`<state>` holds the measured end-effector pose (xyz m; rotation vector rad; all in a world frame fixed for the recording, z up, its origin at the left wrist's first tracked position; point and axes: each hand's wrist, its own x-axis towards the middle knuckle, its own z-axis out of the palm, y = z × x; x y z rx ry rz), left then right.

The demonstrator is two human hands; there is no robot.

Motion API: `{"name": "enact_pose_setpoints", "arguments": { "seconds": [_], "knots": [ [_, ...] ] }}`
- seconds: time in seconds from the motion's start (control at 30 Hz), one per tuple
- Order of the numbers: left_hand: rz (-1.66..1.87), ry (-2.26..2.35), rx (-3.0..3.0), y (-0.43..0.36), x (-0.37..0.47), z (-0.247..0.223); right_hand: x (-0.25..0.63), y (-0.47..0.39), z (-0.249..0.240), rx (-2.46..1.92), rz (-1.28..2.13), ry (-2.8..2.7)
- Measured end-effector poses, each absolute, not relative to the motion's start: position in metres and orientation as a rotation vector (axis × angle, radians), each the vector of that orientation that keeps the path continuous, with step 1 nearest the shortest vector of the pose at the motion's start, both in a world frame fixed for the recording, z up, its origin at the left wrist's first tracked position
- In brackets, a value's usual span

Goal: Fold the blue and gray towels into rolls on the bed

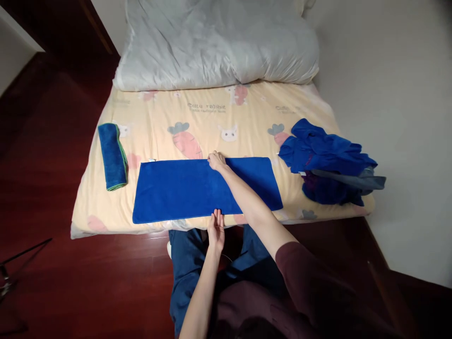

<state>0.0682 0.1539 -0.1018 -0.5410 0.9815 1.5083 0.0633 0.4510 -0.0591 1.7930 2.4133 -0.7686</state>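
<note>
A blue towel [173, 190] lies spread as a long, flat rectangle near the front edge of the bed. At the middle of its far edge, my right hand [216, 160] has its fingers closed on the cloth, and that forearm crosses over the towel. My left hand [216, 231] is palm up at the middle of the near edge, fingers stretched out and fingertips touching the hem. A small white tag [151, 160] sticks out at the towel's far left corner.
A rolled blue towel with green edging [113, 157] rests at the bed's left. Crumpled blue cloths [328, 150] are heaped on the right, with a grey strip [349, 178] among them. A folded pale quilt [219, 47] spans the back of the rabbit-print sheet [148, 136].
</note>
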Motion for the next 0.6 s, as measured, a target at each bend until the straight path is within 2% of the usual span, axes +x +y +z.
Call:
{"name": "enact_pose_setpoints", "arguments": {
  "seconds": [0.17, 0.37, 0.6],
  "knots": [
    [1.453, 1.030, -0.493, 0.160, 0.071, -0.095, 0.068, 0.466, -0.062, 1.756, -0.797, 2.430],
    [1.498, 1.068, -0.454, 0.155, 0.077, -0.089, 0.076, 0.476, -0.054, 1.866, -1.060, 2.426],
    [1.509, 1.095, -0.436, 0.152, 0.078, -0.087, 0.079, 0.482, -0.046, 1.916, -1.178, 2.520]
  ]
}}
